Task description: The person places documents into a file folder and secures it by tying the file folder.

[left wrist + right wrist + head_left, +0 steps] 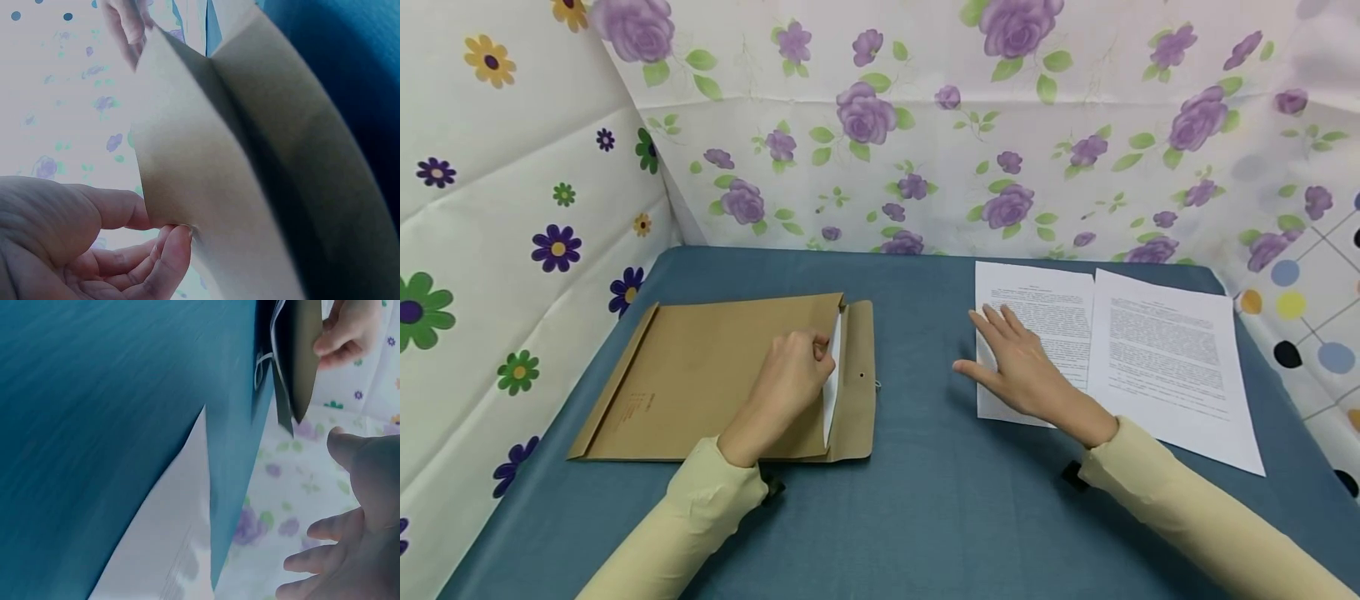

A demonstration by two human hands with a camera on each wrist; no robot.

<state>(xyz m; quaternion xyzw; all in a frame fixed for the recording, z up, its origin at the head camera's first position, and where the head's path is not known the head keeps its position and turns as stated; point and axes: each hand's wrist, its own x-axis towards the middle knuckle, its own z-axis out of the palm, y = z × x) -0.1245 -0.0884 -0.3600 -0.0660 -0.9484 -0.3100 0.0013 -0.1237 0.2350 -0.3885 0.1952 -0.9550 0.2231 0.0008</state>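
Note:
A brown kraft document envelope lies on the left of the table, its flap folded out to the right. My left hand pinches the upper layer at the mouth between thumb and fingers. That layer is lifted, and in the left wrist view a dark gap opens beneath the envelope's edge. White paper shows inside the mouth. My right hand, fingers spread and holding nothing, hovers over the nearer printed sheet. A second printed sheet lies to its right.
A blue cloth covers the table. A small string loop hangs at the flap's edge. Purple-flowered fabric rises behind the table, and daisy-printed fabric stands along the left side.

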